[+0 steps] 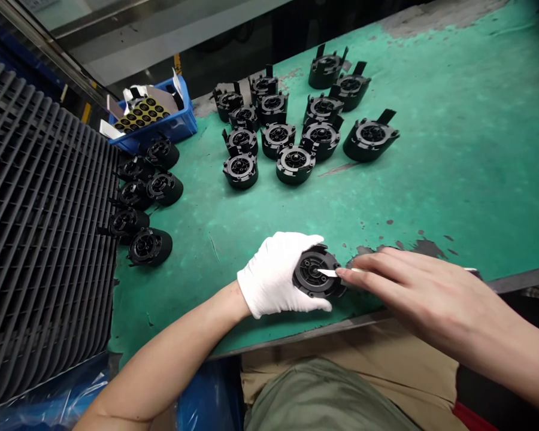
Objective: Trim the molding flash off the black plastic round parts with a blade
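My left hand [276,276], in a white glove, is wrapped round the side of a round black plastic housing [312,275] near the table's front edge. The housing's ringed inner face is turned up toward me. In my bare right hand [417,287] is a thin knife-like tool with a pale pointed blade [327,273], pinched between the fingers. Its tip is at the middle of the housing's face; whether it touches cannot be made out. Most of the tool's handle is hidden under my right hand.
Several similar black housings [295,163] stand at the back of the green table [453,149], and more [150,245] line its left side. A blue bin [161,127] holds a sheet of round black-and-gold stickers [144,114]. Stacked dark slatted trays [40,227] rise at the left edge.
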{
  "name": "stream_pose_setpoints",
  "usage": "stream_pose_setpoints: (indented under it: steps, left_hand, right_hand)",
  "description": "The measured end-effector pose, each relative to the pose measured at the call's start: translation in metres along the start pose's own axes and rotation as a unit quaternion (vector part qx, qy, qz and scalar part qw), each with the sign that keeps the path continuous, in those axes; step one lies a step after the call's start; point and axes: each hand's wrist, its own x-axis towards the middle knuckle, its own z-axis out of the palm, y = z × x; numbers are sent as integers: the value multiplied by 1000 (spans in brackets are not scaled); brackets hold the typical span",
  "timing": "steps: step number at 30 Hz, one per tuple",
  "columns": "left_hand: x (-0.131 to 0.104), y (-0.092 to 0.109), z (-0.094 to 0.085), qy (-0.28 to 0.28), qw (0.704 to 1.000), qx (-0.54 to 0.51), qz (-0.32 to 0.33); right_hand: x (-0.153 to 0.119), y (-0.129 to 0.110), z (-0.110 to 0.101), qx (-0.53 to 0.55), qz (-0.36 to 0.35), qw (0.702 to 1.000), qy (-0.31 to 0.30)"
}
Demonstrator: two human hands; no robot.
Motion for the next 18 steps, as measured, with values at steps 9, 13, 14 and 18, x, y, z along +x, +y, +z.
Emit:
stream_pose_setpoints:
  steps: [9,13,14,18]
  left_hand:
    - [2,2,-2,-6,1000,-4,-20]
    - [2,1,-2,-2,1000,-14,-9]
    - [3,1,-1,-6,1000,-14,-11]
    - [7,2,-2,-30,999,-2,-40]
  right_hand:
    - [-12,10,11,38,21,999,-6]
    - [-11,10,15,16,26,1000,1]
    - [-8,10,16,7,25,1000,-3]
    - [5,15,12,4,8,1000,-13]
